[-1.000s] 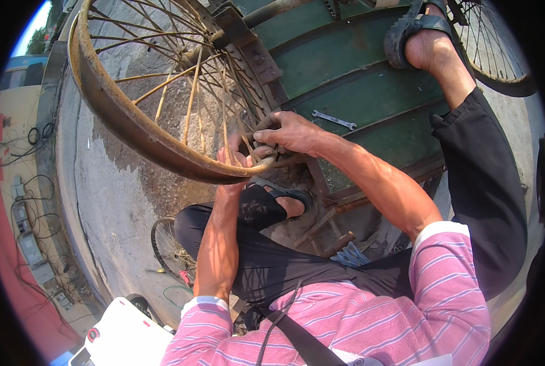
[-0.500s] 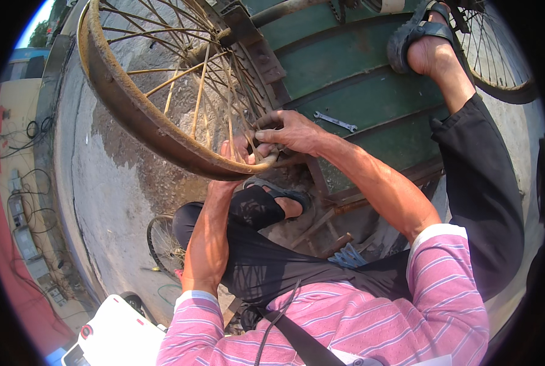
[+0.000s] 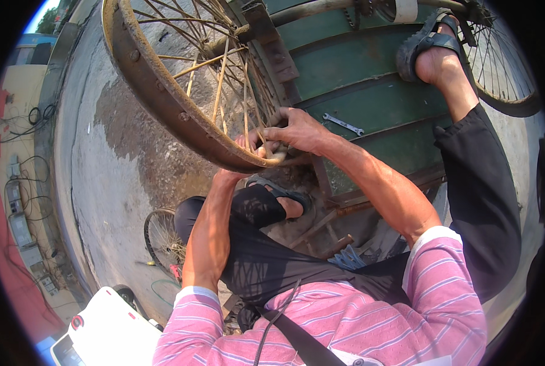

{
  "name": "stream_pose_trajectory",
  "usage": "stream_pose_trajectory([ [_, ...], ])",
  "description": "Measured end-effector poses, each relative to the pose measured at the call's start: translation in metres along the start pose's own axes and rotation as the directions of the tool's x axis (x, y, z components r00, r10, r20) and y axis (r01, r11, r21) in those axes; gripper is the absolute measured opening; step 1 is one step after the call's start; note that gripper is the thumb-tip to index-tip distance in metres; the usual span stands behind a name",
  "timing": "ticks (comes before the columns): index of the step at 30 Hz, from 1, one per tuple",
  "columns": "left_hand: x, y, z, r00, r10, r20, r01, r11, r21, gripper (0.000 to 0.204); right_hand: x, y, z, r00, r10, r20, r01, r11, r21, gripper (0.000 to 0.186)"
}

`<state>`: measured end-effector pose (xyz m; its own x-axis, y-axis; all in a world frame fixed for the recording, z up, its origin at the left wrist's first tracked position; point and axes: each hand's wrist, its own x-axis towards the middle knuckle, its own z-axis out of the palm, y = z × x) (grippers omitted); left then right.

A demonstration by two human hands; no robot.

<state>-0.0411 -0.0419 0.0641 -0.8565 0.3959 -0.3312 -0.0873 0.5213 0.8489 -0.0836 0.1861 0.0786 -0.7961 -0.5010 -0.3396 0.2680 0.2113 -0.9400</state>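
A rusty bare wheel rim (image 3: 156, 91) with thin spokes (image 3: 220, 79) stands against a green metal cart body (image 3: 370, 79). My right hand (image 3: 294, 129) reaches over the rim's lower edge, fingers curled on the rim and spokes. My left hand (image 3: 248, 152) comes up from below, its fingers mostly hidden behind the rim, pressed against the same spot. My right foot in a black sandal (image 3: 428, 46) rests on the cart; my left foot in a sandal (image 3: 284, 198) is under the rim.
A small spanner (image 3: 344, 124) lies on the green cart. A second spoked wheel (image 3: 504, 67) is at the upper right, another wheel (image 3: 162, 235) lies on the concrete ground (image 3: 114, 171). A white object (image 3: 107, 329) sits at lower left.
The wheel rim has shifted a little in view, turning slightly. Both hands stay together at its lower edge, with the left forearm more upright than before.
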Motion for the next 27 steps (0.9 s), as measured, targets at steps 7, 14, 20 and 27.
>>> stream_pose_trajectory([
  [7, 0.0, -0.017, 0.007, 0.995, 0.096, 0.035, -0.076, 0.926, -0.37, 0.067, 0.001, 0.008, 0.001, 1.0, 0.001, 0.026, -0.002, 1.0, 0.018, 0.07],
  [14, 0.0, -0.007, 0.016, 0.983, 0.161, -0.087, -0.18, 0.939, -0.293, 0.031, 0.017, 0.007, -0.007, 0.985, 0.071, 0.158, -0.08, 0.996, 0.051, 0.052],
  [20, 0.006, -0.054, 0.027, 0.985, 0.159, -0.063, -0.171, 0.903, -0.394, 0.026, 0.013, -0.014, -0.005, 0.991, 0.076, 0.112, -0.06, 0.989, -0.134, 0.049],
  [27, 0.007, -0.075, 0.027, 0.973, 0.182, -0.143, -0.213, 0.945, -0.248, 0.032, 0.007, -0.037, 0.001, 0.989, 0.095, 0.115, -0.065, 0.969, -0.239, 0.06],
])
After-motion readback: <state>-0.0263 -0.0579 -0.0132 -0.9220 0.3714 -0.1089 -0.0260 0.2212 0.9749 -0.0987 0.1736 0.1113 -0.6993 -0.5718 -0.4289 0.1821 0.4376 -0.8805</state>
